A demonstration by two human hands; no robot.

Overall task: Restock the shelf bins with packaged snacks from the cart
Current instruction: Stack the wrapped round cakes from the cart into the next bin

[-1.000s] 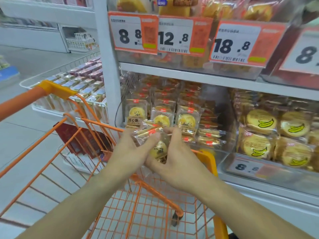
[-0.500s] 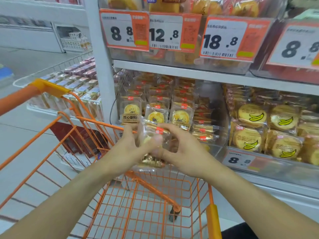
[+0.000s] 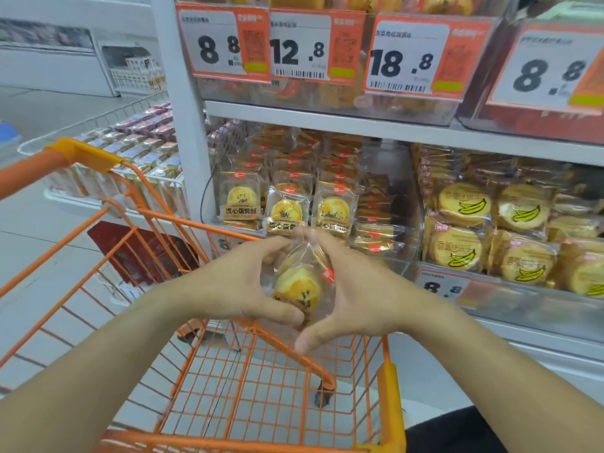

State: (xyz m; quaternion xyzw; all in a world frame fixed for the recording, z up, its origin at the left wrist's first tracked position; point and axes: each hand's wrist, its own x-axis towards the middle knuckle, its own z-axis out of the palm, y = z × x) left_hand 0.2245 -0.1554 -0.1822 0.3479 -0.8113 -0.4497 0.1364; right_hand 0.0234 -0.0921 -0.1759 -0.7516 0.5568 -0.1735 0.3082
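While the orange cart point(image 3: 228, 371) stands in front of the shelf, the left hand point(image 3: 228, 289) and the right hand point(image 3: 356, 295) meet above its basket and hold a small stack of clear-wrapped pastry packets point(image 3: 299, 282) between them, fingers and thumbs curled round the wrappers from both sides. Just beyond the hands, the clear bin point(image 3: 402, 204) on the lower shelf holds rows of the same packets standing upright, with a gap at its right side, and banana cakes point(image 3: 464, 204) fill the next bin along.

White shelf point(image 3: 327, 124) carries clear bins point(image 3: 405, 223) of wrapped pastries point(image 3: 333, 207), possibly egg-yolk.
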